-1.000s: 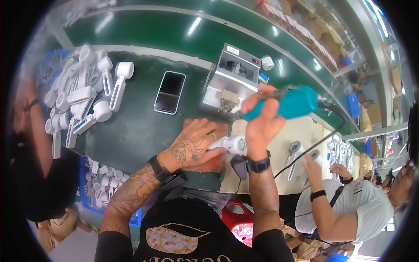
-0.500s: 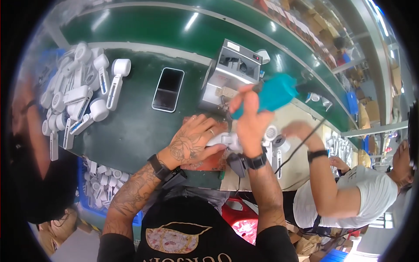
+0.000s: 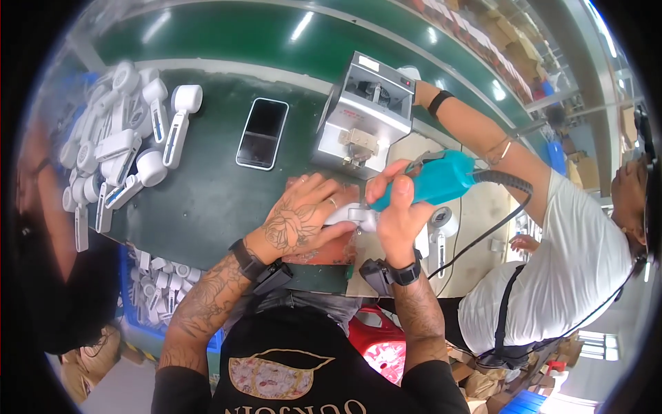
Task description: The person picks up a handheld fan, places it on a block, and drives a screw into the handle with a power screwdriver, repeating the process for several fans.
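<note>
Table [image 3: 200, 214] supporting the work | red mat [image 3: 314, 255] lying on it, probably protecting its top | teal power tool [image 3: 441, 181] leaning left, right hand [image 3: 403, 222] wrapping its fingers firmly around | left hand [image 3: 298, 217], fingers half spread, thumb opposing, grasping white fan [image 3: 356, 214] over the mat, apparently steadying it

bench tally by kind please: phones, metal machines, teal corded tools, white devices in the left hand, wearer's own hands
Phone: 1
Grey metal machine: 1
Teal corded tool: 1
White device in the left hand: 1
Left hand and right hand: 2
Total: 6
</note>
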A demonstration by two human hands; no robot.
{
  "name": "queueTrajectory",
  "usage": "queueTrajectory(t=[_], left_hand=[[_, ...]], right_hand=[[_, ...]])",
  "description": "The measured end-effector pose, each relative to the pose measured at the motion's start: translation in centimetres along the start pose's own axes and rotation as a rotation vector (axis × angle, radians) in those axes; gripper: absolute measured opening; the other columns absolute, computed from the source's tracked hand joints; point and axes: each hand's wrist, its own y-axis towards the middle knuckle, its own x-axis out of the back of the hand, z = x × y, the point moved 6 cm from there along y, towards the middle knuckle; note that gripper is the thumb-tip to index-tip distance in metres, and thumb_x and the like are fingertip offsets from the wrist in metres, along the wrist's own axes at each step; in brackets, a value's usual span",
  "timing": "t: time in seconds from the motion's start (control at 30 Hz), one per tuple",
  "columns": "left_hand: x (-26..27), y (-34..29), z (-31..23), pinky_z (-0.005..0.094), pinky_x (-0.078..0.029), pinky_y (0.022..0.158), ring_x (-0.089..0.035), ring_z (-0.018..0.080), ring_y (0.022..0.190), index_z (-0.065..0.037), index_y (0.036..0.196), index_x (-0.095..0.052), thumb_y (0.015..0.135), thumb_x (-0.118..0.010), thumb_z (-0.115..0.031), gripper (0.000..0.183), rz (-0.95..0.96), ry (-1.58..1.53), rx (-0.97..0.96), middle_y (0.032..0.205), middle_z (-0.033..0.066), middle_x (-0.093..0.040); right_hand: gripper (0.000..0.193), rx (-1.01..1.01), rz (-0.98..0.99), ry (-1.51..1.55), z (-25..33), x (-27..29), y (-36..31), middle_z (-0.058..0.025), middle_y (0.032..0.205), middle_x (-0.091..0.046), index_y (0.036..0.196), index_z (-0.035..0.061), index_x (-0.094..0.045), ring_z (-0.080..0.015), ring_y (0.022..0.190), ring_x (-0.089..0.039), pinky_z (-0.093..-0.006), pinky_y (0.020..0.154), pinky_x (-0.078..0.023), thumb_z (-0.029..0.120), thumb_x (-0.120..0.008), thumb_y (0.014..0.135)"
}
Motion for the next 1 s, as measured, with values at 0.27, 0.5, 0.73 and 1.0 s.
queueTrajectory(t=[0.27, 0.5, 0.73, 1.0], left_hand=[[-0.3, 0.0, 0.3, 0.0462, -0.044, 0.091, -0.055, 0.0288, 0.101, -0.011, 0.119, -0.066, 0.086, -0.071, -0.04, 0.044, 0.014, -0.004, 0.043, 0.112, 0.0062, -0.059], [0.2, 0.0, 0.0, 0.0449, -0.043, 0.096, -0.054, 0.0286, 0.102, -0.007, 0.127, -0.06, 0.088, -0.066, -0.039, 0.05, 0.015, -0.01, 0.013, 0.107, 0.0092, -0.057], [0.5, -0.2, -0.1, 0.0454, -0.043, 0.096, -0.054, 0.0285, 0.103, -0.007, 0.128, -0.059, 0.088, -0.064, -0.037, 0.05, 0.032, -0.001, 0.031, 0.108, 0.0097, -0.057], [0.4, -0.2, -0.1, 0.0448, -0.044, 0.094, -0.055, 0.0292, 0.101, -0.007, 0.128, -0.059, 0.087, -0.059, -0.026, 0.045, 0.022, 0.004, 0.021, 0.105, 0.0103, -0.057]], right_hand=[[0.043, 0.027, 0.012, 0.026, -0.5, -0.3, 0.3, -0.008, 0.07, -0.053, 0.091, 0.0003, -0.05, -0.0186, 0.061, -0.054, -0.0329, 0.057, -0.045, 0.041, -0.06, 0.099], [0.043, -0.018, 0.021, -0.09, 0.1, -0.4, 0.9, -0.0071, 0.07, -0.055, 0.1, -0.0012, -0.054, -0.0177, 0.063, -0.057, -0.0318, 0.058, -0.046, 0.041, -0.059, 0.1], [0.035, 0.188, -0.04, -0.101, 1.5, -2.9, 5.5, -0.0047, 0.068, -0.057, 0.103, 0.0002, -0.056, -0.0145, 0.063, -0.058, -0.0277, 0.058, -0.045, 0.035, -0.055, 0.103], [0.036, 0.149, -0.025, -0.039, 0.2, -3.0, 5.0, -0.0055, 0.069, -0.057, 0.101, 0.0007, -0.055, -0.0153, 0.06, -0.057, -0.0291, 0.056, -0.046, 0.036, -0.059, 0.101]])
